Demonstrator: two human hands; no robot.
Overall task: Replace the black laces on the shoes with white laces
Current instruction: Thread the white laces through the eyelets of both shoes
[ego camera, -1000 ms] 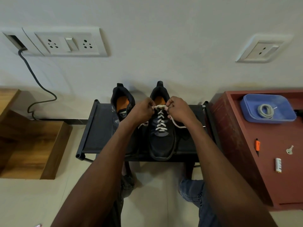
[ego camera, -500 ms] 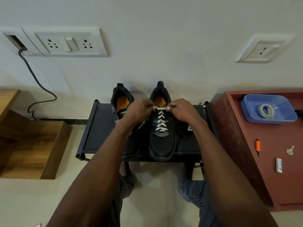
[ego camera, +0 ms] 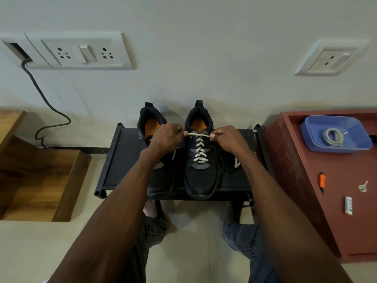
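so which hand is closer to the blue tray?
Right. The right hand pinches the white lace over the right-side shoe, on the side toward the blue tray. The left hand is farther, across that shoe.

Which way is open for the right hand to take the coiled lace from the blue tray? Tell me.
Probably none yet: the right hand is pinching the white lace. The coiled lace lies uncovered in the blue tray, on its right.

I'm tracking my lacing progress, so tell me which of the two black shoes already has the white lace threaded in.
The right shoe: a white lace criss-crosses its front. The left shoe, mostly behind the left hand, shows none.
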